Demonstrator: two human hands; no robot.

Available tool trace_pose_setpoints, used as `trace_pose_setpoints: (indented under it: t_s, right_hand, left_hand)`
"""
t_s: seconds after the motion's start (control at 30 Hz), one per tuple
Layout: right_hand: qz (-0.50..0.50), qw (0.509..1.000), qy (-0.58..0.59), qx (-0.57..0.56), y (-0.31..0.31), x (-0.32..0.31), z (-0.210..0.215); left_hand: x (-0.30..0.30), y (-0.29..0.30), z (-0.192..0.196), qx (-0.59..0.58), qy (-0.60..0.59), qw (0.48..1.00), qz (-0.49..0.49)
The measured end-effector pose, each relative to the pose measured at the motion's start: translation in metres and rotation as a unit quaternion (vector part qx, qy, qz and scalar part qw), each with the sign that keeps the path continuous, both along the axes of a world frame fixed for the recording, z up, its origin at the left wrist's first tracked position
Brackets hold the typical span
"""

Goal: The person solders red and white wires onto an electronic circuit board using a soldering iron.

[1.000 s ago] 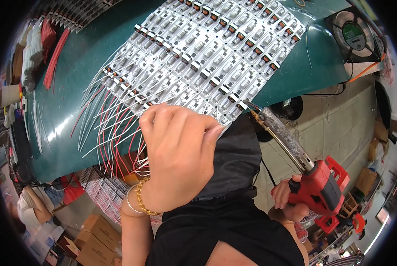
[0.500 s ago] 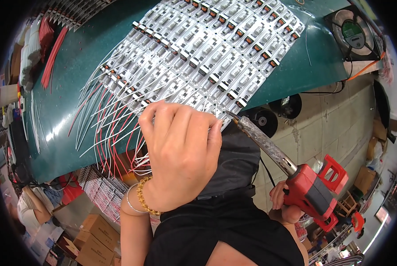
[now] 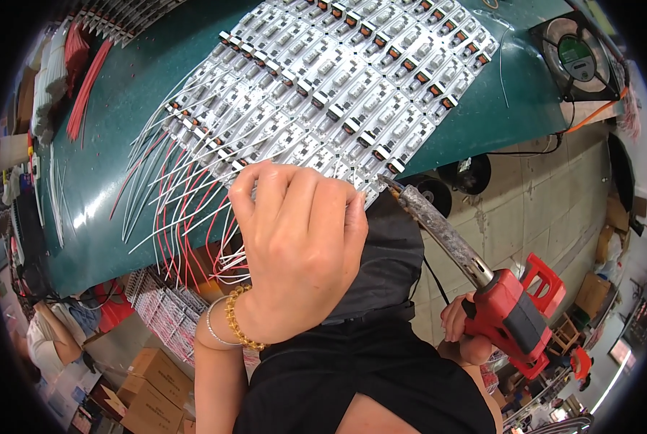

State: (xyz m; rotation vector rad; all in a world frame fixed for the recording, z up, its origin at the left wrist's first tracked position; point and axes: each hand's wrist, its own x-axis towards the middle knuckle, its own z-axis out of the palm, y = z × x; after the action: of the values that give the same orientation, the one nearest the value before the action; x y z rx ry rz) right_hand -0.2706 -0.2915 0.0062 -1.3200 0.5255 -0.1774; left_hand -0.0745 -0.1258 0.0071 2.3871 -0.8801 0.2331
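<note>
A large panel of white circuit boards lies aslant on the bench, each board carrying small silver and black-orange parts. My left hand is closed over the panel's near edge, fingers curled and thumb against them; whatever is between the fingertips is hidden beneath the hand. White and red wires fan out along the panel's left lower side, several running up to my left hand. My right hand grips a red and black soldering gun. Its dark tip is at the panel's near right corner, close to my left fingertips.
The green bench top carries bundles of red wire and white wire at the left. A square fan stands at the far right. Cardboard boxes sit on the floor at lower left, near another person's arm.
The panel has shifted slightly to the right, and my left hand has moved right with it. The soldering gun's tip has moved a little right and remains at the panel's corner.
</note>
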Motion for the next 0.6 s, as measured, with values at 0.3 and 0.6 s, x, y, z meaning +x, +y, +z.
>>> trace_pose_setpoints:
  t_s: [0.3, 0.6]
  right_hand:
    - [0.003, 0.997, -0.056, -0.056, 0.006, 0.008, -0.012]
    - [-0.032, 0.983, -0.167, -0.07, 0.002, 0.029, -0.019]
  left_hand:
    - [0.018, 0.013, -0.006, -0.043, 0.042, 0.995, -0.083]
    - [0.018, 0.079, 0.036, 0.008, -0.056, 0.998, 0.001]
